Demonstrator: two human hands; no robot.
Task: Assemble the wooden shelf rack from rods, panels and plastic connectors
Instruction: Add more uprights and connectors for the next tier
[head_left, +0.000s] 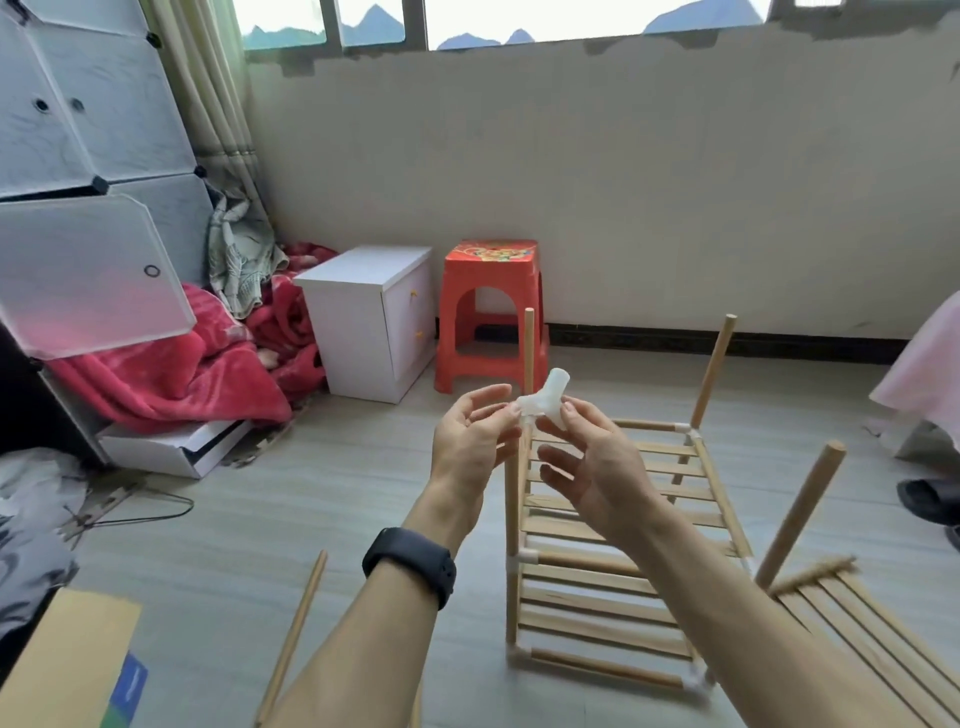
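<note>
Fingertips (491, 395) of left hand (467, 441) and right hand (592, 467) pinch the connector (546, 396), other fingers loose, above the half-built rack (597, 577). Step: orienting it. Next, probably: align a socket over a rod (529, 348) top and press.

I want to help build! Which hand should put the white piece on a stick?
Probably right. Both the left hand and right hand pinch the connector, but two bare upright rods stand on the right side.
</note>
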